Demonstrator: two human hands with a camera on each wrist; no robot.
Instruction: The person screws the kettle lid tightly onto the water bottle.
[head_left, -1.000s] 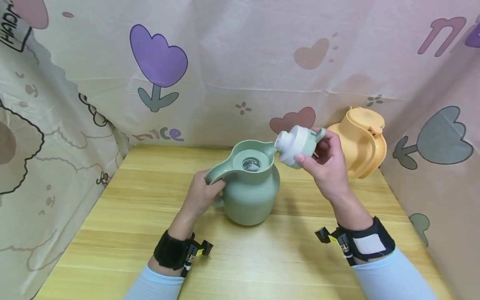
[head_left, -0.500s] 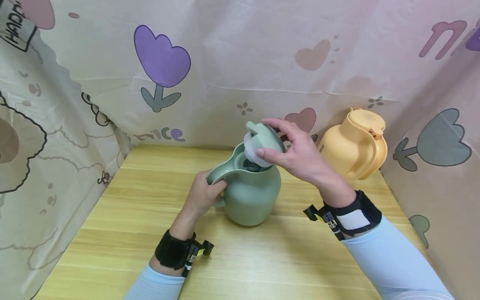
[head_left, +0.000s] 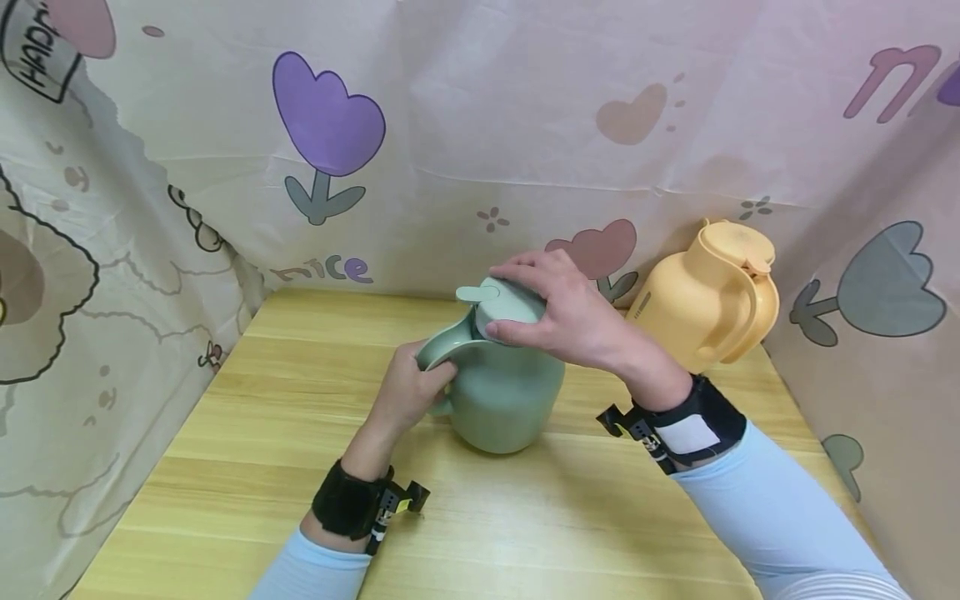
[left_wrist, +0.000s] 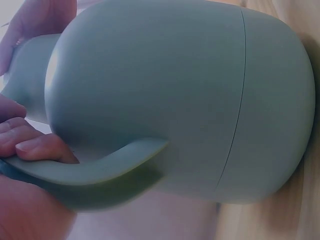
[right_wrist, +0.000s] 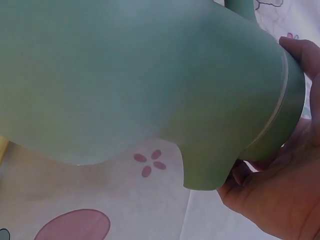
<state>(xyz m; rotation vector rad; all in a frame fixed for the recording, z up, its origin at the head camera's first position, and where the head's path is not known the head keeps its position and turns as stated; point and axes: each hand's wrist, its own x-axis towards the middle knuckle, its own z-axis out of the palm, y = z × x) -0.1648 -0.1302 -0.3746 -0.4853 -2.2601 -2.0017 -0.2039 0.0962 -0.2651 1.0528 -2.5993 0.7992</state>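
Note:
A green thermos jug (head_left: 510,400) stands upright on the wooden table. My left hand (head_left: 411,385) grips its handle, and in the left wrist view the fingers (left_wrist: 30,142) curl around the green handle (left_wrist: 100,172). Over the jug's mouth sits the green lid (head_left: 517,307), its small tab pointing left toward the handle. My right hand (head_left: 573,312) holds this lid from the right side, thumb in front and fingers behind. In the right wrist view the lid (right_wrist: 292,107) is at the jug's top, above the spout (right_wrist: 205,172). The lid's white underside is hidden.
A yellow jug (head_left: 697,300) with its lid on stands at the back right of the table (head_left: 247,450), close to the printed cloth (head_left: 465,108). That cloth lines the back and both sides.
My right hand has carried the lid left from beside the spout, turned it over top side up, and lowered it onto the jug's mouth. The left hand keeps its grip on the handle.

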